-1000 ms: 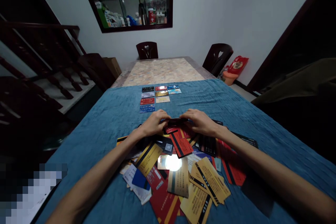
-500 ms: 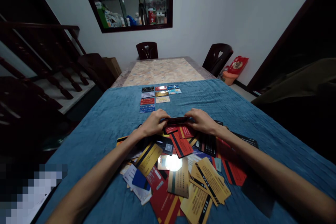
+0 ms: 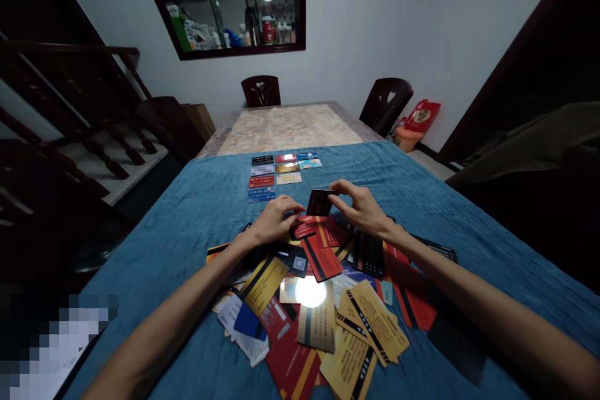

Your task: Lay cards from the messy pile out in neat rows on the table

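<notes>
A dark card (image 3: 320,203), tilted up above the pile, is pinched between the thumb and fingers of my right hand (image 3: 360,207). My left hand (image 3: 276,220) rests just left of that card, fingers loosely bent, thumb and fingertips apart with nothing seen between them. Beneath both hands spreads a heap of bank-style cards in several colours. Among them are an orange-red card (image 3: 322,258) with a black stripe, a black card (image 3: 291,256) with a square code, a gold card (image 3: 264,284) and a red card (image 3: 291,356). Many cards in the heap are partly covered.
Beyond my hands, several cards lie in neat columns, with a blue card (image 3: 261,194) nearest me. A blue cloth (image 3: 201,212) covers this part of the table. Dark chairs (image 3: 261,91) stand around the far end. A blurred patch is at lower left.
My left hand has let go of the dark card. My right hand has lifted it and turned it so more of its face shows. The view has shifted slightly.
</notes>
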`<state>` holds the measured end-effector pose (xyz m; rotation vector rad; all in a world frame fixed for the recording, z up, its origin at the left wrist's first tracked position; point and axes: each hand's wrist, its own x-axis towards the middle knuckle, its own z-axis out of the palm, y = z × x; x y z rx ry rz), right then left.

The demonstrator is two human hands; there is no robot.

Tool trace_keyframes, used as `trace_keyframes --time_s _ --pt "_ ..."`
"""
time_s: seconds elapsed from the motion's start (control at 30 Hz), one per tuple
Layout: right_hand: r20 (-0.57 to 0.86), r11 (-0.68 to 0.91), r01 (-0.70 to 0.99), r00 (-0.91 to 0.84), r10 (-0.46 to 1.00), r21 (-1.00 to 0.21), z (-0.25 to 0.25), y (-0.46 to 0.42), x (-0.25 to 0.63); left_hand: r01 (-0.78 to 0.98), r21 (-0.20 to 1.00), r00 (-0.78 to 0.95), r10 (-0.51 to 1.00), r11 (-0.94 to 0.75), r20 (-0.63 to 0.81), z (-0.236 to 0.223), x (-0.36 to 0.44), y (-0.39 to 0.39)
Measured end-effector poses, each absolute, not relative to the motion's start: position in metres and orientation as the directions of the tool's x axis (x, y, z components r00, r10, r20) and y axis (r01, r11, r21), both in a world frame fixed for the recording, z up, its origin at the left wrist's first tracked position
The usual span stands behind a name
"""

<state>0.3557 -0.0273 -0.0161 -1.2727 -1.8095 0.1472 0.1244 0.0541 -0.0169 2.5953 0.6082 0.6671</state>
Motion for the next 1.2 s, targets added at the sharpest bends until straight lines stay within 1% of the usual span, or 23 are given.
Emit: trace_keyframes --time_s 0.1,0.27,0.4,0.63,0.9,1.1,1.2 --pt "0.622 0.465 0.754 -0.096 0.777 -0.464 -0.015 -0.029 0.356 0.303 0.474 0.78 0.501 -0.827 0.375 -0.015 0.125 0.052" --pt "0.63 0.476 0.845 -0.233 0.741 -0.246 -0.013 -0.032 0.356 0.275 0.507 0.727 0.521 -0.817 0.446 -0.009 0.127 0.045" --pt "0.626 0.476 0.863 -0.281 0.728 -0.167 -0.013 -0.034 0.354 0.264 0.544 0.68 0.554 -0.796 0.481 -0.005 0.13 0.039" --pt "0.62 0.479 0.866 -0.299 0.725 -0.142 -0.015 -0.034 0.347 0.248 0.556 0.7 0.543 -0.794 0.463 -0.005 0.136 0.028" --pt "0.595 0.509 0.85 -0.341 0.728 -0.137 -0.023 -0.032 0.342 0.321 0.515 0.722 0.557 -0.795 0.41 -0.011 0.138 0.029" --pt "0.607 0.516 0.843 -0.331 0.722 -0.153 -0.029 -0.032 0.34 0.321 0.54 0.725 0.569 -0.778 0.389 -0.015 0.14 0.029" --pt "0.606 0.525 0.836 -0.337 0.72 -0.159 -0.032 -0.033 0.339 0.349 0.539 0.725 0.585 -0.767 0.364 -0.017 0.14 0.028"
